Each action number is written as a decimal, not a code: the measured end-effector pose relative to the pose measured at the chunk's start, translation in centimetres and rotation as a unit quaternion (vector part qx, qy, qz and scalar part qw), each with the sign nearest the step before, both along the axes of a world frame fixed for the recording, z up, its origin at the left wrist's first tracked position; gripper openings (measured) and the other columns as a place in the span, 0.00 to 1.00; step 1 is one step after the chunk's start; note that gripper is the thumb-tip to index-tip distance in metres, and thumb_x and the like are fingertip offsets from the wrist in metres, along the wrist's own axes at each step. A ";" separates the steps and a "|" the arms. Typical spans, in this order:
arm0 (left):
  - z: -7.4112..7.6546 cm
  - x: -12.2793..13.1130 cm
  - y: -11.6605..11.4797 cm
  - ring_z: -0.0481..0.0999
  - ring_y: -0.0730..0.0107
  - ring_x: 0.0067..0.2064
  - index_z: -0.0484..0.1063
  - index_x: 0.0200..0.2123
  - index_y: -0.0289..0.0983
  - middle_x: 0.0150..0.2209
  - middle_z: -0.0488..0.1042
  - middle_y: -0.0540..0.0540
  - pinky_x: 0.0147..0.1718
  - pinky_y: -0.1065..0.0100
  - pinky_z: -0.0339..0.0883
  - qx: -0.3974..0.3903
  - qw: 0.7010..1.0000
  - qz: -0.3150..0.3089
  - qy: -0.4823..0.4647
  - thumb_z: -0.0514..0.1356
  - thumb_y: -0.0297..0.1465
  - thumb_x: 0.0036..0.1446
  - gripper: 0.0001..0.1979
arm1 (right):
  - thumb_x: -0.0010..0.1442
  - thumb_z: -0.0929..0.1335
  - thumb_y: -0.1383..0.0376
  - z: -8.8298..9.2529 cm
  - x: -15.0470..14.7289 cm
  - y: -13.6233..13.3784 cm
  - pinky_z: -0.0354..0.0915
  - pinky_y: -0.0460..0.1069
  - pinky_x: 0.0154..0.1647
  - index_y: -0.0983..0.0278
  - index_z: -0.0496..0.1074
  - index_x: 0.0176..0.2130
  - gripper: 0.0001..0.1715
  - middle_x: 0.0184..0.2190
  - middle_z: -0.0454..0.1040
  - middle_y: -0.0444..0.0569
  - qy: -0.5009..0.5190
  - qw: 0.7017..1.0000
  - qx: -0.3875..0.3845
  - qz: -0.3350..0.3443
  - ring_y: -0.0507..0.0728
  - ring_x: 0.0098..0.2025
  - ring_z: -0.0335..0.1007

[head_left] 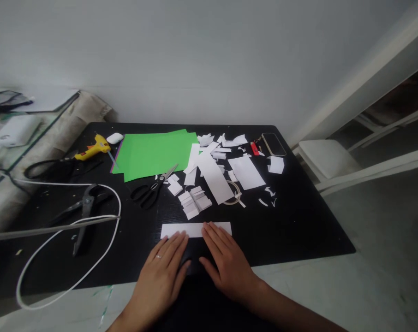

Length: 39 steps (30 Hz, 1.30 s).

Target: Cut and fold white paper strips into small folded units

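Observation:
A white paper strip (195, 229) lies crosswise on the black table (285, 230), close to its front edge. My left hand (162, 269) rests with outstretched fingers on the strip's left part; a ring shows on one finger. On the right part, the fingertips of my right hand (226, 258) press flat, thumb apart. Both hands are open and grip nothing. Just beyond the strip is a folded white paper piece (195, 201). Black-handled scissors (153, 186) lie behind my left hand, blades pointing away. A longer white strip (214, 177) lies further back.
Green sheets (157, 152) and paper scraps cover the table's rear. A yellow glue gun (94, 148), pliers (87, 207) and a looping white cable (117, 221) occupy the left. To the right are a white sheet (247, 172), a red object (254, 148) and a phone (274, 144).

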<state>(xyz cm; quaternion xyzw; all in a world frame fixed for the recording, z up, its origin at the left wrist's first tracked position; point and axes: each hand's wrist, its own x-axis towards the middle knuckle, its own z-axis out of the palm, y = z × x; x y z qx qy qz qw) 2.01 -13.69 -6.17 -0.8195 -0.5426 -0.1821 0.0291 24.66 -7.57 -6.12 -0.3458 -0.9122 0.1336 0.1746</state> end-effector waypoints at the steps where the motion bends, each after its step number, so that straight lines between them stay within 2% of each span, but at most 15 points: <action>1: 0.0 -0.5 -0.1 0.77 0.52 0.62 0.66 0.66 0.31 0.62 0.77 0.37 0.61 0.50 0.68 -0.005 1.000 0.003 0.008 0.57 0.33 0.71 0.24 | 0.72 0.66 0.63 0.0 0.0 0.0 0.67 0.65 0.69 0.74 0.59 0.71 0.34 0.71 0.63 0.63 0.001 1.000 -0.003 -0.001 0.67 0.74 0.59; 6: 0.4 -3.5 -1.4 0.79 0.52 0.59 0.67 0.66 0.34 0.60 0.79 0.40 0.63 0.48 0.64 0.004 0.999 0.031 0.027 0.56 0.33 0.72 0.23 | 0.71 0.66 0.64 0.2 0.0 0.0 0.68 0.65 0.68 0.73 0.57 0.72 0.36 0.71 0.63 0.63 0.012 1.000 -0.006 -0.004 0.67 0.73 0.60; 9: 0.6 -4.3 -1.8 0.80 0.51 0.57 0.67 0.66 0.35 0.59 0.80 0.42 0.63 0.48 0.64 0.010 0.999 0.039 0.021 0.57 0.32 0.71 0.23 | 0.71 0.67 0.65 0.4 -0.1 0.2 0.71 0.64 0.66 0.69 0.62 0.71 0.33 0.69 0.68 0.60 0.038 0.999 -0.018 -0.007 0.66 0.71 0.64; 14: 0.5 -5.4 -1.6 0.81 0.54 0.54 0.67 0.67 0.38 0.54 0.83 0.45 0.63 0.48 0.64 0.027 0.999 0.041 -0.021 0.58 0.28 0.68 0.24 | 0.73 0.67 0.66 0.5 0.0 0.8 0.76 0.59 0.59 0.64 0.74 0.61 0.19 0.60 0.78 0.54 0.079 0.997 -0.023 -0.011 0.62 0.62 0.75; 17: 0.5 -6.2 -1.5 0.82 0.56 0.52 0.69 0.65 0.41 0.48 0.85 0.48 0.63 0.49 0.66 0.035 0.997 0.041 -0.047 0.59 0.26 0.67 0.24 | 0.74 0.67 0.67 0.5 0.3 1.3 0.76 0.58 0.55 0.63 0.77 0.56 0.15 0.57 0.81 0.52 0.091 0.996 -0.013 -0.009 0.60 0.57 0.78; 20: 0.8 -6.6 -1.1 0.83 0.55 0.50 0.74 0.60 0.43 0.47 0.85 0.47 0.60 0.49 0.71 0.041 0.992 0.075 -0.092 0.60 0.28 0.66 0.19 | 0.74 0.65 0.70 0.6 0.5 1.9 0.77 0.56 0.48 0.62 0.79 0.51 0.14 0.53 0.83 0.51 0.092 0.996 0.003 -0.007 0.58 0.50 0.80; 23: 1.7 -6.4 0.1 0.82 0.50 0.53 0.76 0.56 0.43 0.49 0.84 0.44 0.56 0.47 0.74 0.017 0.976 0.146 -0.161 0.59 0.36 0.68 0.15 | 0.74 0.65 0.70 0.9 0.5 2.2 0.75 0.55 0.45 0.64 0.80 0.49 0.13 0.51 0.83 0.52 0.079 0.997 0.024 0.010 0.59 0.46 0.80; 26: 2.6 -5.7 1.7 0.82 0.51 0.53 0.77 0.55 0.43 0.52 0.83 0.42 0.49 0.54 0.80 -0.052 0.950 0.195 -0.238 0.58 0.42 0.69 0.17 | 0.72 0.70 0.64 0.9 0.5 2.3 0.75 0.55 0.47 0.65 0.79 0.51 0.11 0.51 0.83 0.54 0.066 0.997 0.023 0.020 0.60 0.47 0.79; 29: 3.0 -4.7 2.8 0.82 0.53 0.55 0.79 0.53 0.43 0.55 0.81 0.42 0.48 0.57 0.80 -0.111 0.940 0.157 -0.283 0.59 0.43 0.68 0.16 | 0.67 0.74 0.56 0.8 1.1 2.2 0.74 0.55 0.48 0.64 0.78 0.52 0.19 0.50 0.83 0.54 0.072 0.997 0.010 0.032 0.60 0.47 0.79; 32: 2.7 -3.8 3.1 0.82 0.55 0.55 0.81 0.50 0.44 0.56 0.81 0.42 0.38 0.65 0.82 -0.166 0.928 0.108 -0.314 0.60 0.41 0.68 0.14 | 0.63 0.73 0.45 0.6 2.1 1.9 0.73 0.58 0.53 0.66 0.77 0.55 0.32 0.53 0.82 0.57 0.083 0.994 0.001 0.071 0.63 0.52 0.77; 33: 2.7 -3.7 3.2 0.82 0.56 0.54 0.81 0.49 0.45 0.55 0.81 0.43 0.35 0.67 0.81 -0.181 0.921 0.105 -0.328 0.59 0.41 0.68 0.14 | 0.64 0.73 0.45 0.6 2.5 1.7 0.72 0.59 0.54 0.66 0.76 0.55 0.32 0.53 0.81 0.57 0.084 0.993 0.001 0.084 0.63 0.53 0.77; 34: 2.7 -3.6 3.2 0.83 0.56 0.54 0.82 0.48 0.45 0.54 0.81 0.43 0.35 0.67 0.81 -0.190 0.914 0.107 -0.342 0.59 0.41 0.68 0.13 | 0.67 0.72 0.48 0.6 2.8 1.5 0.72 0.58 0.54 0.66 0.76 0.55 0.28 0.53 0.82 0.56 0.085 0.992 0.000 0.095 0.62 0.53 0.77; 37: 3.2 -3.7 3.8 0.83 0.56 0.51 0.83 0.44 0.44 0.49 0.84 0.45 0.49 0.59 0.79 -0.198 0.887 0.131 -0.395 0.60 0.44 0.67 0.14 | 0.71 0.70 0.62 0.6 3.1 1.0 0.72 0.55 0.51 0.63 0.77 0.51 0.11 0.49 0.83 0.50 0.095 0.989 -0.013 0.113 0.58 0.50 0.77; 39: 3.7 -3.8 4.6 0.83 0.55 0.50 0.84 0.42 0.43 0.46 0.85 0.44 0.53 0.55 0.77 -0.211 0.855 0.161 -0.446 0.61 0.47 0.66 0.17 | 0.70 0.70 0.66 0.7 2.9 1.0 0.72 0.54 0.47 0.62 0.78 0.46 0.06 0.47 0.84 0.48 0.109 0.987 -0.029 0.119 0.57 0.46 0.77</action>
